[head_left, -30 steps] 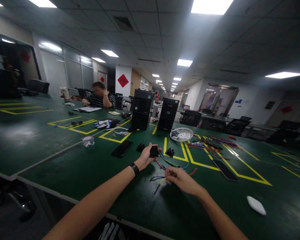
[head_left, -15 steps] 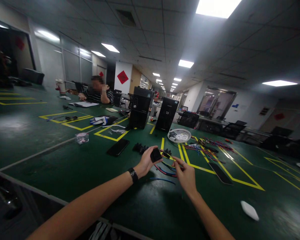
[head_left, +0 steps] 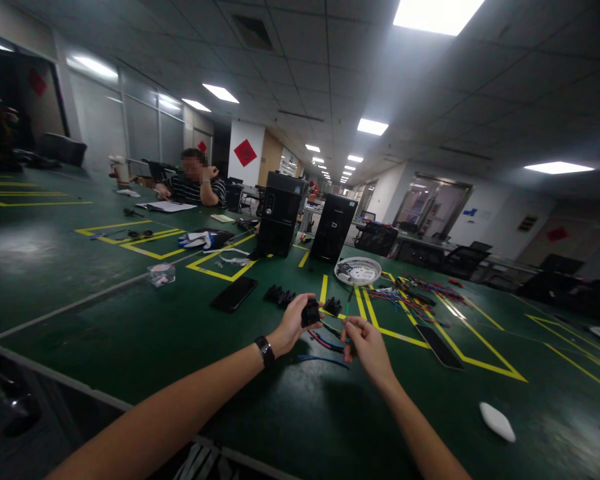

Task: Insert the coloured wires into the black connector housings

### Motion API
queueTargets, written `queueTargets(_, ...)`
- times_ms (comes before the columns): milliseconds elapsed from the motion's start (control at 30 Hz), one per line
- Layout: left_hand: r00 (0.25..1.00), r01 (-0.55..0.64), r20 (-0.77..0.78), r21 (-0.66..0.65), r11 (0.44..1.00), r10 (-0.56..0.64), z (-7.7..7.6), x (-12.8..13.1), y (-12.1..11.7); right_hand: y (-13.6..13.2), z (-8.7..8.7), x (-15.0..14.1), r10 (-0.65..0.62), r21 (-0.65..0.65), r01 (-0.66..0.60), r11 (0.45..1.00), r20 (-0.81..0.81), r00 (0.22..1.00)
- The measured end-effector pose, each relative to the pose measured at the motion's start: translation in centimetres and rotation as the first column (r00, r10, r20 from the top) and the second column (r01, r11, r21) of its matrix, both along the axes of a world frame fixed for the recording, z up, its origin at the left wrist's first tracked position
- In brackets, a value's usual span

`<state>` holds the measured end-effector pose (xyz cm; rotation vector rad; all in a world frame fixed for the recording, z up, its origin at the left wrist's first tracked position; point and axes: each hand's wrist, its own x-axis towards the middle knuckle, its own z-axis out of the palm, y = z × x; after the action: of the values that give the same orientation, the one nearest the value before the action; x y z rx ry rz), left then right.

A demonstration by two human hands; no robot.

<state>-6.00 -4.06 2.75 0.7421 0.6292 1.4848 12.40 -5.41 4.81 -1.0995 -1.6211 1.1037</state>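
My left hand (head_left: 295, 323), with a dark watch on its wrist, is closed on a small black block (head_left: 311, 313) above the table. Just right of it, my right hand (head_left: 364, 341) pinches a thin green wire (head_left: 349, 305) whose end points up and away. The wire's tip stands apart from the block. Below and between the hands, a blue wire (head_left: 323, 361) and red wires (head_left: 325, 342) show, partly covered by the fingers. Black ridged pieces (head_left: 279, 295) lie behind my left hand. Another black piece (head_left: 333, 306) sits just beyond the gap between the hands.
A phone (head_left: 235, 294) lies to the left; a dark flat slab (head_left: 439, 347) lies to the right. Behind are a white basket (head_left: 359, 271), a pile of wires (head_left: 420, 293) and two black computer towers (head_left: 280, 213) (head_left: 334, 230). Another person (head_left: 195, 183) sits across the table (head_left: 105, 340).
My right hand has moved up and forward, bringing a wire up beside the block; the wire now points upward. My left hand keeps the block, which is turned slightly. The camera view has shifted.
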Motion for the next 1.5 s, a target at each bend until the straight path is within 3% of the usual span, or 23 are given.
queueTargets(100, 0.995, -0.097, -0.022, -0.003, 0.995, 0.096, -0.1, -0.5, 0.6, -0.4, -0.5, -0.3, -0.017, 0.165, -0.033, 0.986, 0.293, 0.956)
queueTargets(200, 0.989, -0.145, -0.020, -0.019, 0.989, 0.145, -0.1, -1.1, 1.1, -0.9, -0.6, -0.5, -0.116, 0.370, -0.097, 0.924, 0.513, 0.851)
queueTargets(333, 0.991, -0.130, -0.013, -0.023, 0.991, 0.130, -0.2, -1.3, 1.3, -1.2, -0.4, -0.7, -0.158, 0.430, -0.185, 0.884, 0.646, 0.746)
queueTargets(467, 0.994, -0.110, -0.006, -0.003, 0.994, 0.110, -0.4, -1.1, 1.2, -1.1, -0.3, -0.7, -0.181, 0.458, -0.189, 0.869, 0.649, 0.739)
queueTargets(800, 0.993, -0.101, 0.053, -0.064, 0.993, 0.104, -0.3, -1.2, 1.4, -1.3, -0.3, -0.5, -0.227, 0.471, -0.025, 0.882, 0.468, 0.854)
queueTargets(967, 0.993, -0.067, 0.090, -0.075, 0.995, 0.073, 0.1, -1.0, 1.0, -0.9, -0.6, -0.3, -0.297, 0.514, 0.028, 0.857, 0.450, 0.842)
queueTargets(1200, 0.995, -0.057, 0.073, -0.060, 0.997, 0.061, 0.2, -0.5, 0.7, -0.7, -1.1, -0.2, -0.273, 0.585, -0.068, 0.808, 0.474, 0.837)
queueTargets(1500, 0.997, -0.043, 0.058, -0.039, 0.998, 0.046, -0.3, -0.2, 0.5, -0.8, -1.4, -0.2, -0.280, 0.601, -0.100, 0.793, 0.505, 0.817)
